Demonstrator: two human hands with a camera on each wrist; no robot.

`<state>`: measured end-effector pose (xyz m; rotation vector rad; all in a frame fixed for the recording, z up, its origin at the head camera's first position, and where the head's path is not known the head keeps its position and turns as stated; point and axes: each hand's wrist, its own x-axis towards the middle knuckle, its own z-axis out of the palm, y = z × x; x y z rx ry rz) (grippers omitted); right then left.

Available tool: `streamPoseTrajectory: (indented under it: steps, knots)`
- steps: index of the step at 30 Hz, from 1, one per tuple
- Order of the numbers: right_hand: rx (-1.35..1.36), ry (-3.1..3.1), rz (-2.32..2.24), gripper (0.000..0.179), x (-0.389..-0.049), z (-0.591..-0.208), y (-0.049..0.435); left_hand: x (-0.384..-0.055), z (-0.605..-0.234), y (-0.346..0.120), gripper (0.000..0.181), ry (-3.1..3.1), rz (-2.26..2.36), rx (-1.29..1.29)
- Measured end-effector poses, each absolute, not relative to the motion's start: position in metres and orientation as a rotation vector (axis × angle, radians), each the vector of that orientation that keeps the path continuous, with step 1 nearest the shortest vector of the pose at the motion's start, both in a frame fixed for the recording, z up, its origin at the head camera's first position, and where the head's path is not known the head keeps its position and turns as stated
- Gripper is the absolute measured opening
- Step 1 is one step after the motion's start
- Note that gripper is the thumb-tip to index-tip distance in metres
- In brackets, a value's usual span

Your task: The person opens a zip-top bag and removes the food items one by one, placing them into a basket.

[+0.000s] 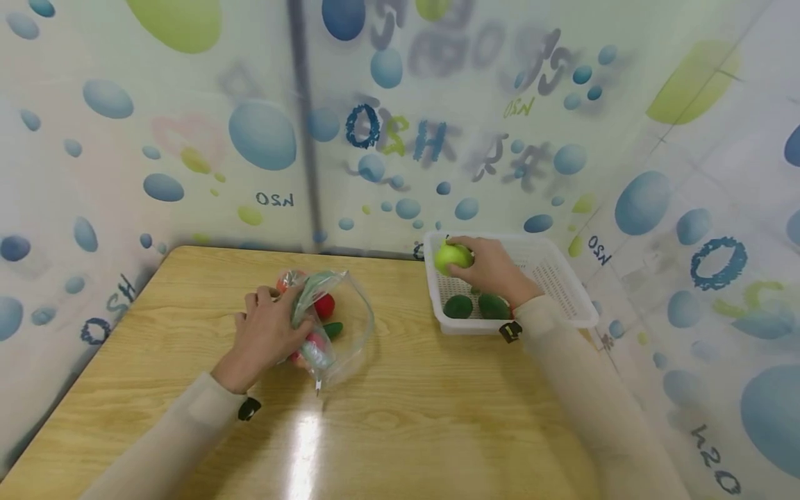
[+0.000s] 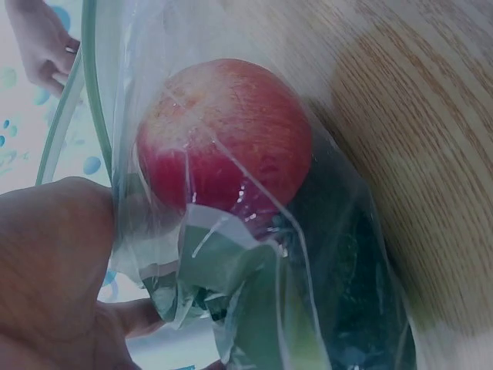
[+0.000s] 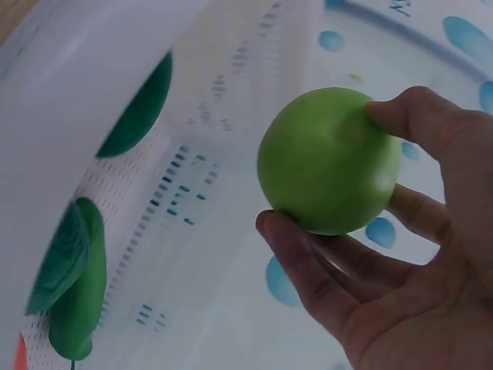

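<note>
My right hand (image 1: 494,269) holds a green apple (image 3: 331,160) between thumb and fingers, above the left part of the white basket (image 1: 525,323). Dark green produce (image 1: 458,306) lies in the basket below it. On the left of the table, my left hand (image 1: 265,338) grips the side of a clear zip bag (image 1: 359,347) with green printing. Inside the bag are a red apple (image 2: 227,139), a round red item (image 1: 324,306) and a dark green one (image 1: 333,330). The hand covers part of the bag's contents.
The wooden table (image 1: 400,417) runs up to a patterned wall (image 1: 387,187) at the back. Another such wall stands on the right, close to the basket. A small zip pull (image 1: 318,386) sticks out from the bag toward the front.
</note>
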<state>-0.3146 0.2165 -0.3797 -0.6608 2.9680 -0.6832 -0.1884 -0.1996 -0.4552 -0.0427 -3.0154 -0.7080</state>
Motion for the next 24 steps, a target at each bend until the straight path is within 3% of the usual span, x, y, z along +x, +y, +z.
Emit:
streamPoseTrajectory:
  steps: [15, 24]
  knots:
    - [-0.55, 2.783, -0.361, 0.057, -0.356, -0.397, 0.206, -0.187, -0.451, -0.202, 0.078, -2.982, -0.71, -0.078]
    - [-0.464, 2.729, -0.233, 0.059, -0.356, -0.4, 0.195, -0.187, -0.452, -0.206, 0.078, -3.002, -0.762, -0.052]
